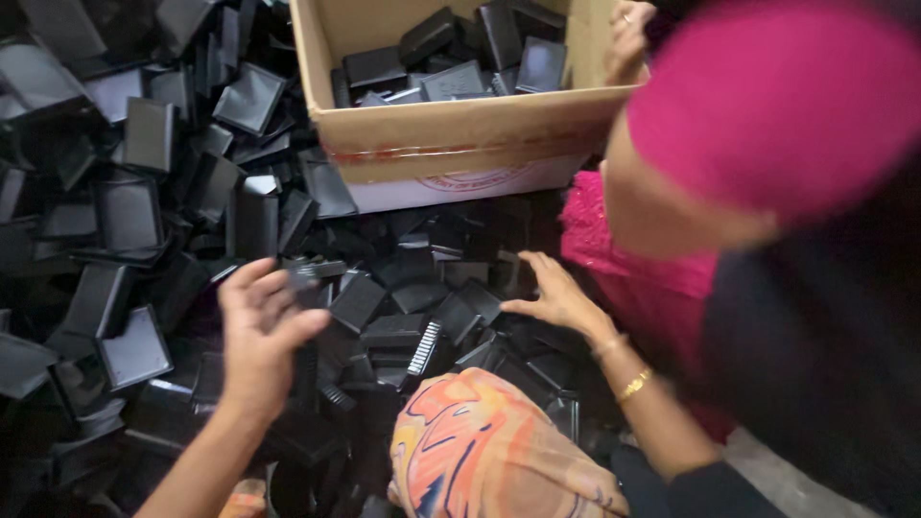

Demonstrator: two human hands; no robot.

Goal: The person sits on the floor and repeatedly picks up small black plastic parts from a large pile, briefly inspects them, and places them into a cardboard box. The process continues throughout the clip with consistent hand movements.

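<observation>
Black plastic tray pieces [389, 331] lie heaped on the floor between both hands. The left hand [261, 331] is raised over the heap, its grip loosely open; whether the fingertips hold a blurred piece cannot be told. The right hand [559, 297] rests spread flat on the heap, holding nothing. Judged stage: sorting through the pile; lifting one piece calls for freeing it from overlapping neighbours. Beyond stands a part-filled cardboard box [451, 134]. A co-worker's pink head covering [777, 96] crowds the right side.

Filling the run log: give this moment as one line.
left hand: raised over black plastic pieces, grip blurred | right hand: fingers spread on pieces | cardboard box: holds more | another person's hand: at rim
</observation>
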